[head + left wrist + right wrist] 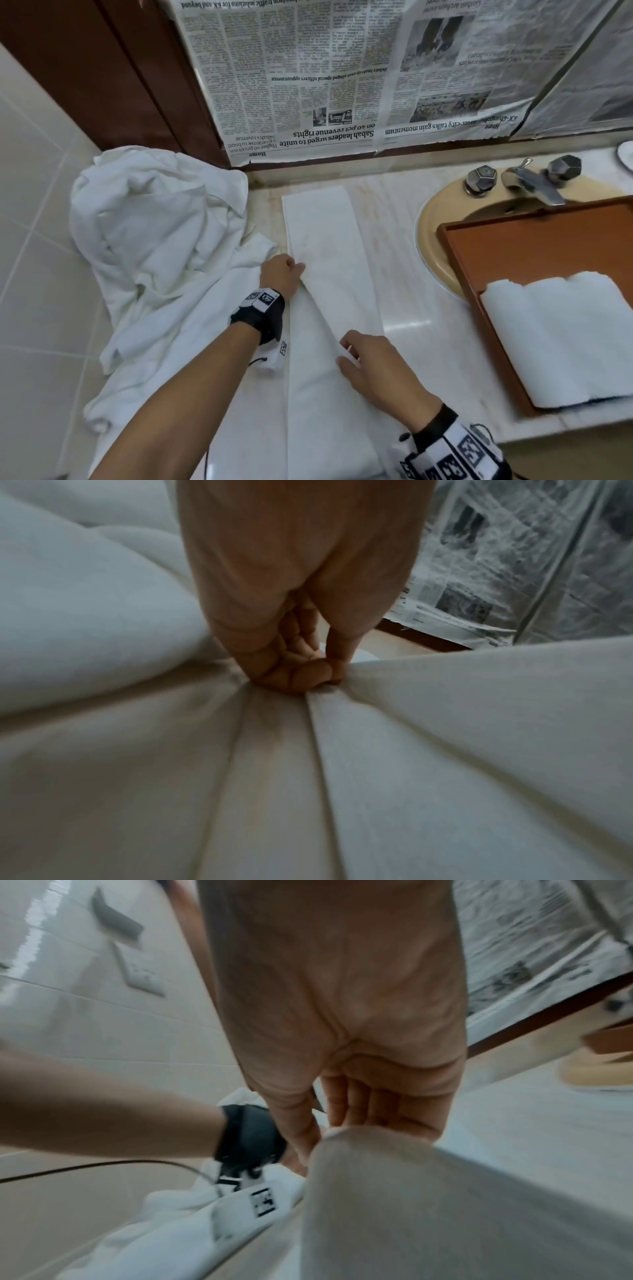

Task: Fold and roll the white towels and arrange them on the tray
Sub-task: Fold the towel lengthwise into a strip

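Mid-fold: the long towel lies on the counter beside the tray, left hand pinching its edge, right hand apparently pinching the lifted flap, which next needs laying over squarely before rolling.

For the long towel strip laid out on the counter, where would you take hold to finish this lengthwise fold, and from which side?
Grip the raised left long edge of the towel strip, coming from the left, where the left hand and right hand already pinch it. That edge is lifted into a ridge while the rest lies flat on the counter, so it carries over rightward.
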